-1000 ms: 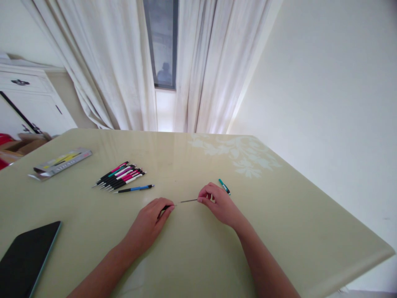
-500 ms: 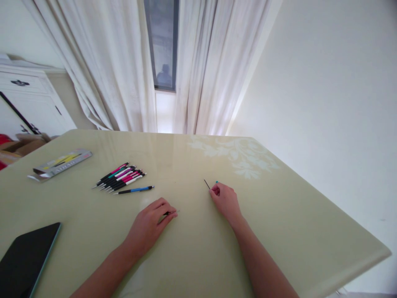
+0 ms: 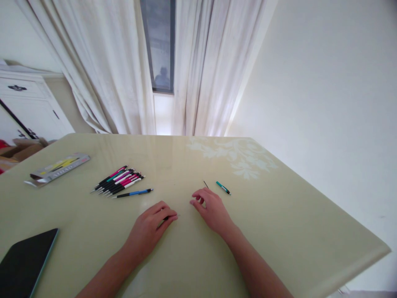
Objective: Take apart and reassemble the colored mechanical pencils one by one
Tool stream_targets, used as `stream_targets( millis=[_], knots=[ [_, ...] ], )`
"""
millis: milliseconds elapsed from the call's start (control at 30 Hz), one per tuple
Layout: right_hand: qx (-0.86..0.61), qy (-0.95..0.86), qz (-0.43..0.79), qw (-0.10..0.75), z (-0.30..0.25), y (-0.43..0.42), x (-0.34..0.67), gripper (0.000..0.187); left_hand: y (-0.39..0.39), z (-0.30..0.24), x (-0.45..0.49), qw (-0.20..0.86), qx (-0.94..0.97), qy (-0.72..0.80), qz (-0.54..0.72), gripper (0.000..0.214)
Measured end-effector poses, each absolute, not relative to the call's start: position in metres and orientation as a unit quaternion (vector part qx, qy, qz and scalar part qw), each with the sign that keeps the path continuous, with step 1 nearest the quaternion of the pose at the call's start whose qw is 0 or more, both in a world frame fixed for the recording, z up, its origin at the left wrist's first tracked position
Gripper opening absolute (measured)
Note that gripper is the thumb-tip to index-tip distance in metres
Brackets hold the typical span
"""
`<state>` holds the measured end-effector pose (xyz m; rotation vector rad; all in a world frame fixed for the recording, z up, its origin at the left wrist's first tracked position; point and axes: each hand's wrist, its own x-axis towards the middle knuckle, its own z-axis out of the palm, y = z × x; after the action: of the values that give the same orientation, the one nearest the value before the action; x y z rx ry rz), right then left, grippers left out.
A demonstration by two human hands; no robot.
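My left hand [image 3: 153, 223] pinches a small dark pen part [image 3: 166, 217] between thumb and fingers, low over the table. A pale, thin end pokes out past the fingertips; most of the part is hidden by the fingers. My right hand [image 3: 211, 209] is empty, its thumb and fingers apart and curved, a short way to the right of the left one. Just beyond its knuckles lies a thin black stick like a refill [image 3: 205, 183], partly covered by the hand. To the right of that rests a teal pen barrel piece [image 3: 223, 188] with a dark clip.
Several pens [image 3: 119, 181] in mixed colours lie in a bundle at the left, with a blue and black pen [image 3: 133, 193] in front. Behind them is an opened cardboard pen box [image 3: 58, 169]. A dark tablet-like slab [image 3: 26, 263] occupies the table's [image 3: 279, 231] near left.
My right hand has let go of the thin black stick and moved left and nearer, towards my left hand. The teal piece now shows fully. My left hand keeps its pinch.
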<state>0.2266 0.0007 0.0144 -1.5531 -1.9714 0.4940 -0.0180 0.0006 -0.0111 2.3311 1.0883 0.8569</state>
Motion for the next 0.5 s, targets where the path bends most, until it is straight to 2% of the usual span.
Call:
stream_targets(
  millis=[67,133,500],
  knots=[
    [-0.659,-0.693,0.099,0.274,0.008,0.008,0.241,0.009,0.001,-0.011,-0.018,0.211,0.843,0.390,0.306,0.023],
    [-0.709,-0.655,0.064,0.254,0.001,0.017,0.256,0.009,0.001,-0.012,-0.017,0.206,0.847,0.386,0.303,0.024],
    [-0.680,-0.680,0.100,0.256,-0.004,0.016,0.232,0.013,0.000,-0.011,-0.017,0.204,0.848,0.386,0.300,0.023]
  ],
)
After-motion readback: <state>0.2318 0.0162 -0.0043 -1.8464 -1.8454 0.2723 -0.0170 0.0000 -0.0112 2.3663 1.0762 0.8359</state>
